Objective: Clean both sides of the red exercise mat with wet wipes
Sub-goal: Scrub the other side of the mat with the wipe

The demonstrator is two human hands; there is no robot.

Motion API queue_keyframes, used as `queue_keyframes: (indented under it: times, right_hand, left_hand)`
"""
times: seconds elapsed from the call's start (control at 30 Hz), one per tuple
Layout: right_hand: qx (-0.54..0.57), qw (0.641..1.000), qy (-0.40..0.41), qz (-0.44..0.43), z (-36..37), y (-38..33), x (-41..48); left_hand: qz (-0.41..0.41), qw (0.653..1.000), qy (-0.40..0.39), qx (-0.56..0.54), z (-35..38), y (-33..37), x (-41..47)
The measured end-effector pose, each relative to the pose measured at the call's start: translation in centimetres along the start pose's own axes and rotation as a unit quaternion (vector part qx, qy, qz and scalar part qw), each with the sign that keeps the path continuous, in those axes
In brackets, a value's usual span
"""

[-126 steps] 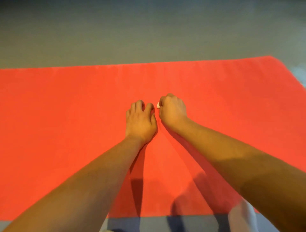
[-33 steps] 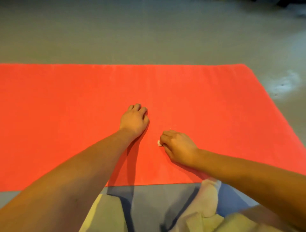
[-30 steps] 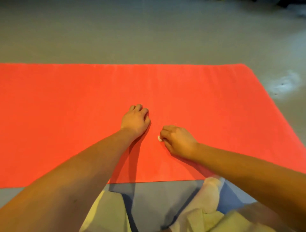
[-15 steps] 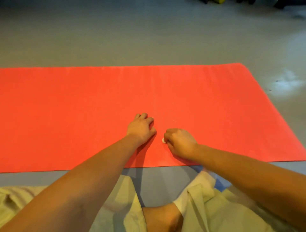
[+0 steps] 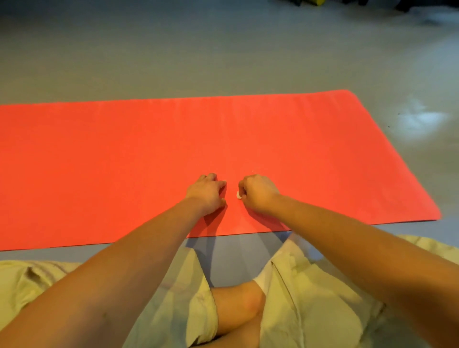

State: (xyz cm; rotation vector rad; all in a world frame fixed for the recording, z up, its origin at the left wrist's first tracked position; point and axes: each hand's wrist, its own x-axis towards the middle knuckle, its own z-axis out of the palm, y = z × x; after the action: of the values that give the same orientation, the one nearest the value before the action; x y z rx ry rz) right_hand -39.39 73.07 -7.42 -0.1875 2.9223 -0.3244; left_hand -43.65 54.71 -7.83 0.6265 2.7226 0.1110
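At the bottom of the frame the person sits with legs folded, in pale yellow-green shorts [image 5: 310,298], with a bare leg [image 5: 238,305] showing at lower centre. Both bare forearms run up from the lower corners and converge at the middle of the frame.

The left hand [image 5: 207,192] lies palm down on the red exercise mat [image 5: 99,161]. Its fingers are bent, the tips and thumb rest on the mat surface, and nothing is held in it. Just to its right, with a narrow strip of mat between them, the right hand [image 5: 258,192] is curled into a fist, knuckles up, and rests on the mat. It grips a small white wad, the wet wipe [image 5: 239,195]. Only a bit of the wipe shows, at the thumb side of the fist, facing the left hand and touching the mat.

Both hands sit near the mat's near long edge, slightly right of centre. The mat lies flat on the grey floor [image 5: 173,49] and runs as a wide band from the left edge of the frame to its short end at the right. A strip of floor separates its near edge from the shorts.

Beyond the mat's right end, a pale glare patch [image 5: 419,119] marks the floor. Along the top edge at upper right sit some dark objects [image 5: 352,2], too blurred to tell what they are.
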Motion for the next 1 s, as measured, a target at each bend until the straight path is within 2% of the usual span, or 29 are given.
queue_keyframes:
  times: [0.13,0.2,0.27,0.4,0.47,0.63,0.8,0.9,1.0]
  right_hand:
    - [-0.026,0.994,-0.08,-0.064,0.9,-0.4,-4.4]
    - [-0.022,0.993,-0.104,-0.056,1.1,-0.4,-5.1]
    - [0.019,0.996,-0.084,-0.024,0.9,-0.2,-4.7]
    - [0.037,0.999,0.014,-0.001,0.3,0.0,-3.6]
    - [0.041,0.999,0.012,0.006,0.1,-0.1,-3.6]
    - [0.068,0.994,-0.075,-0.031,-0.9,-0.3,-4.5]
    - [0.047,0.984,-0.169,-0.042,-2.5,-0.5,-5.8]
    - [0.043,0.984,-0.169,-0.016,-3.8,-0.6,-6.1]
    - [-0.049,0.985,-0.166,-0.021,-4.5,-0.9,-6.8]
  left_hand:
    - [0.012,1.0,-0.005,0.018,-0.3,0.6,-1.3]
    - [0.024,0.999,-0.019,0.02,-0.1,0.9,-2.3]
    - [0.04,0.998,-0.035,0.02,0.3,1.0,-3.3]
    - [0.066,0.996,-0.06,0.02,1.2,0.9,-5.5]
    - [0.073,0.995,-0.065,0.029,1.9,0.6,-6.2]
    - [0.122,0.992,0.006,0.027,2.8,-0.3,-6.8]
    - [0.218,0.965,0.118,0.091,2.5,0.8,-8.1]
    - [0.212,0.961,0.114,0.137,1.9,2.0,-8.5]
    - [0.159,0.969,0.086,0.17,0.7,1.9,-8.5]
